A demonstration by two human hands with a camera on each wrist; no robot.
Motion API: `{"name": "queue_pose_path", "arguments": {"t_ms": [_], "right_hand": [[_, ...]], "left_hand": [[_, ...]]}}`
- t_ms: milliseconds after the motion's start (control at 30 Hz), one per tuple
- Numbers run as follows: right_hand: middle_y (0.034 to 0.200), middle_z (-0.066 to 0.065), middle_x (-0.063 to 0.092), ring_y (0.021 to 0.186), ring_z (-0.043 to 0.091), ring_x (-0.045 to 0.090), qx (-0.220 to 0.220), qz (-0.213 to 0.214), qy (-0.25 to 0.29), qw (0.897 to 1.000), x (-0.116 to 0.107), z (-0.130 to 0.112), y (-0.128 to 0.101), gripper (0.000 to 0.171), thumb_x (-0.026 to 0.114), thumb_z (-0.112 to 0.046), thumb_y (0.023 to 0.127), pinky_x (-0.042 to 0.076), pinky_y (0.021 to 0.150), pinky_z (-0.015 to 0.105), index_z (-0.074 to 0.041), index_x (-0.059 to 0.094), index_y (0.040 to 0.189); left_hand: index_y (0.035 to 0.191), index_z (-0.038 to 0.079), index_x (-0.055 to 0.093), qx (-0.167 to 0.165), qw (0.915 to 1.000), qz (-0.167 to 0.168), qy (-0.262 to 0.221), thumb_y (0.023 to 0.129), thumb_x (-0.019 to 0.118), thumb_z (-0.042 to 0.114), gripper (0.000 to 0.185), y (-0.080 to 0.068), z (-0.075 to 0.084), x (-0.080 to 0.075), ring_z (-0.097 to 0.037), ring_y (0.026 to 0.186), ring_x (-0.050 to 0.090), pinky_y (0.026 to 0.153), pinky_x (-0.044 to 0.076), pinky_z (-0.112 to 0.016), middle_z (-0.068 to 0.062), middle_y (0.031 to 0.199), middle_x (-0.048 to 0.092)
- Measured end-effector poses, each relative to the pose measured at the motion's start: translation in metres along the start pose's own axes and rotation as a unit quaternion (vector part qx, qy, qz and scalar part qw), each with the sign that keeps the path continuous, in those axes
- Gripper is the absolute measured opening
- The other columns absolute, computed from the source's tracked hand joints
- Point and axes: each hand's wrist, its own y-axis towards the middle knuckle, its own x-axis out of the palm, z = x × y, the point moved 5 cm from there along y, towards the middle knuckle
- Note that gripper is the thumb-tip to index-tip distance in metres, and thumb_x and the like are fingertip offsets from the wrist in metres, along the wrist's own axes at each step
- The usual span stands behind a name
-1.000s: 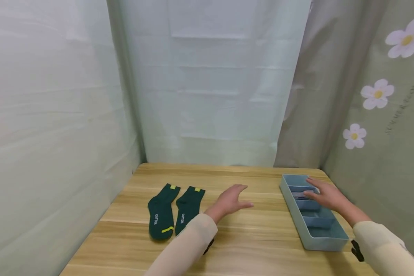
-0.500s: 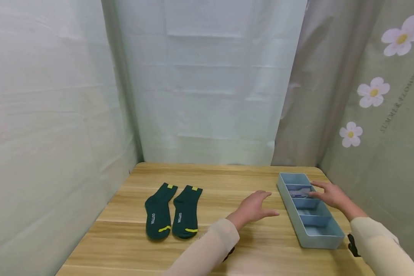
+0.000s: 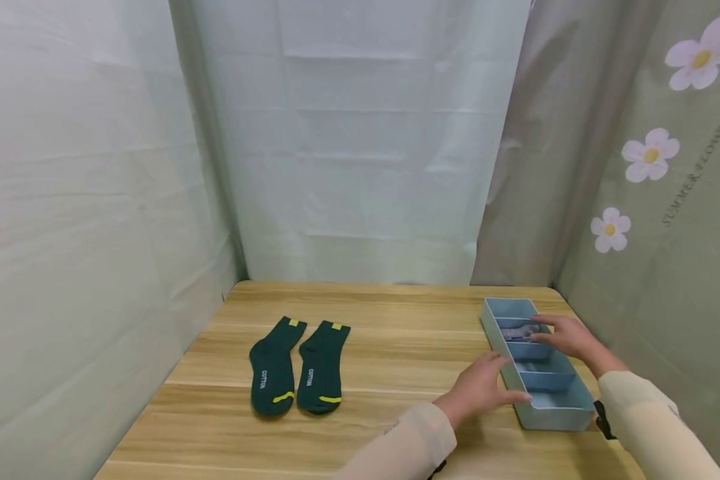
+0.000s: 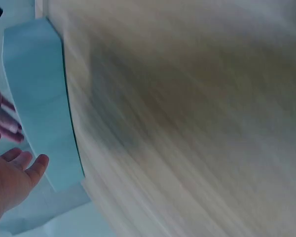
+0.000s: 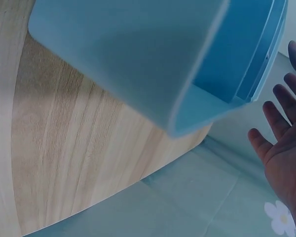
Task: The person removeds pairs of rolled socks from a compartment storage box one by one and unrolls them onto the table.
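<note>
A long light-blue divided tray (image 3: 555, 419) lies at the table's right side, running front to back. My left hand (image 3: 483, 388) is open, its fingers at the tray's left wall; the blurred left wrist view shows the hand (image 4: 12, 180) just beside the tray (image 4: 39, 98). My right hand (image 3: 563, 337) hovers open over the tray's middle compartments, fingers pointing left. A small grey item (image 3: 519, 331) lies in the second compartment from the back. In the right wrist view the right hand (image 5: 285, 153) is spread beside the tray (image 5: 138, 59).
Two dark green socks with yellow marks (image 3: 273, 373) (image 3: 321, 370) lie flat side by side on the left part of the wooden table (image 3: 396, 347). Pale curtains close in the back and left. A flowered cloth hangs close on the right.
My left hand has swept right across the table from near the socks to the tray's left wall. The right hand stayed over the tray, shifting only slightly.
</note>
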Motion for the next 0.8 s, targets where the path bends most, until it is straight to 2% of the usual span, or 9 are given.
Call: {"name": "queue_pose_path", "arguments": {"t_ms": [133,400,800], "right_hand": [[0.129,0.036,0.054,0.119,0.057,0.048,-0.008,0.001,-0.005,1.000,0.003,-0.002,0.002,0.056,0.073,-0.028,0.090,0.039,0.093,0.070,0.009,0.059,0.129],[0.131,0.037,0.052,0.122,0.058,0.045,0.010,-0.015,0.018,1.000,0.010,0.003,0.008,0.059,0.073,-0.029,0.090,0.037,0.096,0.069,0.011,0.056,0.130],[0.130,0.037,0.053,0.120,0.056,0.047,0.036,-0.028,0.021,0.999,0.018,0.007,0.018,0.052,0.071,-0.021,0.091,0.038,0.097,0.068,0.012,0.057,0.129]], "left_hand": [[0.144,0.025,0.053,0.006,0.9998,-0.008,0.018,0.084,0.070,0.061,0.072,-0.001,0.010,0.011,-0.010,0.133,0.045,0.101,0.044,-0.028,0.004,0.150,0.044],[0.145,0.025,0.052,0.050,0.9974,-0.016,0.049,0.086,0.067,0.062,0.071,-0.007,0.021,0.026,-0.011,0.138,0.039,0.103,0.042,-0.025,0.000,0.154,0.038],[0.143,0.021,0.053,0.062,0.9943,-0.024,0.083,0.091,0.062,0.059,0.066,-0.006,0.023,0.028,-0.009,0.139,0.037,0.105,0.038,-0.022,0.000,0.156,0.035]]}}
